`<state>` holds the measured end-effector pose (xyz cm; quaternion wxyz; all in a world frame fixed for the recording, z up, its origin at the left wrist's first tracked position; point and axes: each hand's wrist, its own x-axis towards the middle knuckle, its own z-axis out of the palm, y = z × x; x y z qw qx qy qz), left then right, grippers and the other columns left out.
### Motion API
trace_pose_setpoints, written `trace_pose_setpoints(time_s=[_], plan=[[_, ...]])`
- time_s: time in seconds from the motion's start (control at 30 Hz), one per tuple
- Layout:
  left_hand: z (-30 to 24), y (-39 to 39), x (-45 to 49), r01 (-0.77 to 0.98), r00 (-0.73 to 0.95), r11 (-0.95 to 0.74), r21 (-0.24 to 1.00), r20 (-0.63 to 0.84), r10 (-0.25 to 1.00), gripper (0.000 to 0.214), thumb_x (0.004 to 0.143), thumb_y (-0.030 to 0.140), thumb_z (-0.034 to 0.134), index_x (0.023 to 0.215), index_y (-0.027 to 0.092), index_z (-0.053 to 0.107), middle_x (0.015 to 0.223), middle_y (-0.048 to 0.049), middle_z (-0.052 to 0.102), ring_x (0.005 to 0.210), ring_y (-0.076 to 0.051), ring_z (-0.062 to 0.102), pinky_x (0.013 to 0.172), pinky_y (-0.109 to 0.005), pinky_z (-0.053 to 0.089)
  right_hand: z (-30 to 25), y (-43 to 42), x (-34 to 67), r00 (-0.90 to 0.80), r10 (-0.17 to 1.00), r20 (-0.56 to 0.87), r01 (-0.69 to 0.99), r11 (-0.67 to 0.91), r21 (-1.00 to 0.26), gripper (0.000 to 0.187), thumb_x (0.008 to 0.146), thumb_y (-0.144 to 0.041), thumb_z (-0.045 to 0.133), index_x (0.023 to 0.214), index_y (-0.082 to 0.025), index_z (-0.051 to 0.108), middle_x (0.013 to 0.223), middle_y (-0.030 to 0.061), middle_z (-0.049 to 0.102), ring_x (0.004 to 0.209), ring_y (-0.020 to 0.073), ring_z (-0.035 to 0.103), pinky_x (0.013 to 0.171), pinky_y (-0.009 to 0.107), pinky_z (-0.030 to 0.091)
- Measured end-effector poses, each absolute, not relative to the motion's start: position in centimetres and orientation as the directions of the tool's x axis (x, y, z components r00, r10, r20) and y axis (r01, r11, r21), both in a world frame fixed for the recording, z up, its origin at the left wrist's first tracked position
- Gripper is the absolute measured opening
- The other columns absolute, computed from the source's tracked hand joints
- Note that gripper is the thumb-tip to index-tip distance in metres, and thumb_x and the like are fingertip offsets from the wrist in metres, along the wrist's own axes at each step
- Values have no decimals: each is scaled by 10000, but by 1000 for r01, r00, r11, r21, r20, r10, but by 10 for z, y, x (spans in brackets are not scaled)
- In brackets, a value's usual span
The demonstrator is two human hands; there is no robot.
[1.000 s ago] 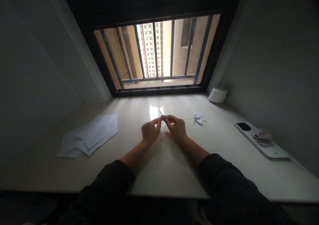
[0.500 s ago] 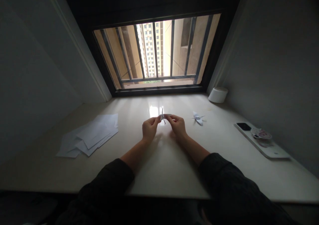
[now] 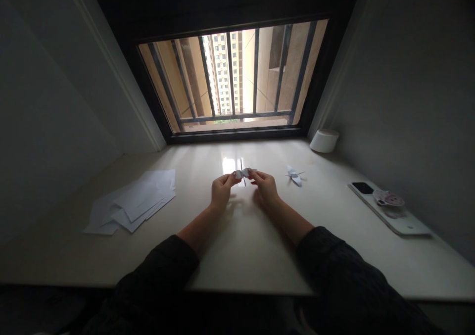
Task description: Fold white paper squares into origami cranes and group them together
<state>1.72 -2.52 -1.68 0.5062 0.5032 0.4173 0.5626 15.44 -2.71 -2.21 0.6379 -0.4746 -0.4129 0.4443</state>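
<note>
Between my two hands is a small white origami crane (image 3: 242,173), its thin neck and tail pointing away from and toward me. My left hand (image 3: 222,190) pinches one wing between thumb and fingers. The opposite wing is gripped by my right hand (image 3: 264,184) in the same way. A second paper crane (image 3: 294,175) rests on the sill to the right of my right hand, wings spread.
Loose white paper sheets (image 3: 139,201) lie in an overlapping pile on the left of the pale sill (image 3: 245,256). A phone (image 3: 389,211) with a round grip lies at right. Behind it, by the dark window frame (image 3: 237,136), stands a white cylindrical object (image 3: 324,141).
My hands have moved slightly apart, and the held crane's wings are spread wider, showing more of its body. The other things stay where they were.
</note>
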Motion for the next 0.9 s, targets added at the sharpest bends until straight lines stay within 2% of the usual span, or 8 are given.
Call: trace_pose_setpoints(time_s=[0.2, 0.47, 0.9], plan=[[-14, -26, 17, -184, 18, -63, 981, 68, 998, 421, 709, 485, 676, 879, 101, 701, 840, -113, 723, 858, -238, 678, 892, -415, 472, -26, -25, 154, 242, 969, 51, -251, 113, -961, 338, 657, -484, 672, 770, -170, 726, 783, 69, 689, 758, 191, 598, 616, 288, 439], [-10, -27, 16, -165, 27, -69, 984, 75, 997, 450, 685, 523, 681, 867, 113, 708, 817, -118, 723, 858, -259, 673, 873, -428, 460, -25, -25, 156, 191, 982, -8, -319, 54, -946, 298, 663, -467, 681, 735, -181, 724, 789, 64, 675, 745, 184, 582, 589, 281, 443], [-11, -25, 12, -80, 45, -109, 991, 112, 993, 454, 720, 543, 639, 867, 120, 713, 810, -118, 725, 852, -261, 675, 821, -408, 473, -23, -22, 162, 160, 987, 14, -268, 57, -962, 340, 676, -507, 666, 732, -175, 710, 755, 68, 668, 709, 178, 577, 583, 280, 431]])
